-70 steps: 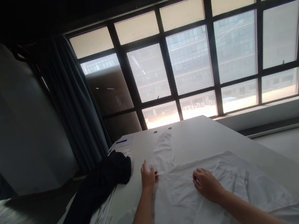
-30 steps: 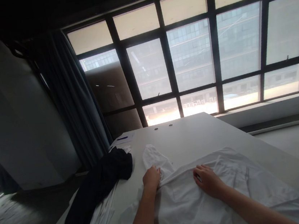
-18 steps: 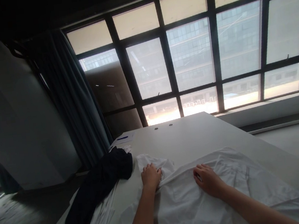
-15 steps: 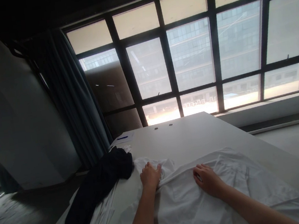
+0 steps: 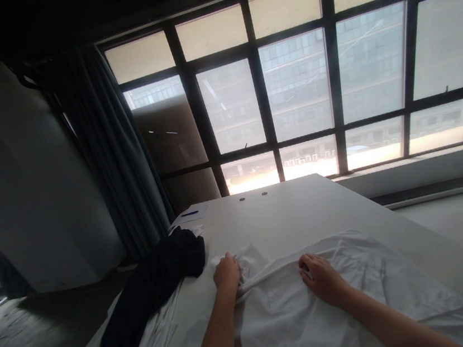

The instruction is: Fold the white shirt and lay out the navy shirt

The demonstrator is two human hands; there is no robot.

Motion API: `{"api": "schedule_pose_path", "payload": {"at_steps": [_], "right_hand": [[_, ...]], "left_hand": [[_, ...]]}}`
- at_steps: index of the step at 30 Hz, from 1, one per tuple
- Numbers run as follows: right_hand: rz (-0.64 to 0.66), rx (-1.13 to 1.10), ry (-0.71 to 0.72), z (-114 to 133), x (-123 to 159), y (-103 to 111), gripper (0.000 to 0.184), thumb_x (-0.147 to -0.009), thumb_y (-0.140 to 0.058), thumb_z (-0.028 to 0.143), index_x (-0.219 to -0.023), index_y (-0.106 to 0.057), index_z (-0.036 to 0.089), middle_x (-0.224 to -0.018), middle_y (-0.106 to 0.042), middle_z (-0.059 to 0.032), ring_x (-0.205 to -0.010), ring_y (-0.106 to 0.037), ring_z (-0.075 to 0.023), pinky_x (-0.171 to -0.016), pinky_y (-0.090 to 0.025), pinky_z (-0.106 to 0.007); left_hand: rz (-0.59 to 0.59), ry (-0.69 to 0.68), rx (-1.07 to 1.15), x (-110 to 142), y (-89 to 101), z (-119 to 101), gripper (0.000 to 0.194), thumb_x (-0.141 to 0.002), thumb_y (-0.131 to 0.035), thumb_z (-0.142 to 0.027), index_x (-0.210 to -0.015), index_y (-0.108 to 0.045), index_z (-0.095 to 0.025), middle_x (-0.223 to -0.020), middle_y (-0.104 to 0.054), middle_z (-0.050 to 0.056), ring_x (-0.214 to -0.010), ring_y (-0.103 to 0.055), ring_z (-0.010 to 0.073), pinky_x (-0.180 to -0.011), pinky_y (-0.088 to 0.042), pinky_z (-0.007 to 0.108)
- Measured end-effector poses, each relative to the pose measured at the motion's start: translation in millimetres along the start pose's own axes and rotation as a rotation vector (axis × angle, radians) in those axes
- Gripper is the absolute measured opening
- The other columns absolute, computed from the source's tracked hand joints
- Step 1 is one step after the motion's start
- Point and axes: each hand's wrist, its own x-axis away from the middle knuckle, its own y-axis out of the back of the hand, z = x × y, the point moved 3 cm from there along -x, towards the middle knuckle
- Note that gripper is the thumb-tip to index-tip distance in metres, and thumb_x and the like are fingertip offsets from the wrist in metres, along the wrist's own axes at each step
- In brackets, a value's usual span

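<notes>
A white shirt point(image 5: 282, 313) is spread with wrinkles over the near part of the white table point(image 5: 287, 211). At its upper left edge, my left hand point(image 5: 227, 275) is closed on a bunched part of the cloth. My right hand point(image 5: 322, 277) lies farther right along the same upper edge, its fingers curled on a fold and its thumb close to them. The fingertips of both hands are partly hidden. Left of my left hand, a dark navy garment point(image 5: 153, 295) lies in a long heap, apart from the shirt.
More white cloth point(image 5: 157, 346) shows beside the dark garment along the table's left side. A blue pen point(image 5: 190, 213) rests on paper at the far left corner. Two round table inserts point(image 5: 264, 193) sit near the far edge. Beyond are large windows and a dark curtain point(image 5: 105, 144).
My left hand has drawn slightly left and its fingers have closed more, pulling the shirt's bunched upper corner. My right hand stays almost in place.
</notes>
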Motion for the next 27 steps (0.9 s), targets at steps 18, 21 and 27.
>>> {"api": "schedule_pose_path", "payload": {"at_steps": [18, 21, 27], "right_hand": [[-0.17, -0.581, -0.265, -36.7, -19.7, 1.7, 0.048, -0.093, -0.022, 0.058, -0.082, -0.054, 0.023, -0.064, -0.063, -0.0019, -0.055, -0.061, -0.019, -0.052, -0.043, -0.029], [-0.092, -0.582, -0.223, -29.2, -18.6, -1.2, 0.05, -0.094, -0.023, 0.056, -0.08, -0.056, 0.022, -0.064, -0.065, -0.0022, -0.054, -0.061, -0.0178, -0.051, -0.042, -0.027], [-0.001, -0.441, -0.081, -11.7, -10.0, -2.3, 0.021, -0.082, -0.056, 0.039, -0.077, -0.066, 0.021, -0.068, -0.067, -0.0007, -0.064, -0.058, -0.0163, -0.061, -0.039, -0.027]], "left_hand": [[0.26, -0.566, 0.81, 106.4, 191.1, -30.5, 0.04, -0.098, -0.047, -0.06, -0.103, -0.053, -0.022, -0.079, -0.069, 0.002, -0.07, -0.067, 0.0181, -0.056, -0.047, 0.024], [0.186, -0.471, 0.448, 62.5, 156.1, -3.6, 0.035, -0.098, -0.046, -0.053, -0.111, -0.056, -0.022, -0.087, -0.07, 0.003, -0.077, -0.067, 0.0188, -0.065, -0.047, 0.026], [0.441, -0.256, 0.123, -2.1, 69.3, 33.7, 0.036, -0.068, -0.074, -0.033, -0.1, -0.064, -0.018, -0.097, -0.072, 0.006, -0.086, -0.069, 0.0235, -0.068, -0.048, 0.027]]}}
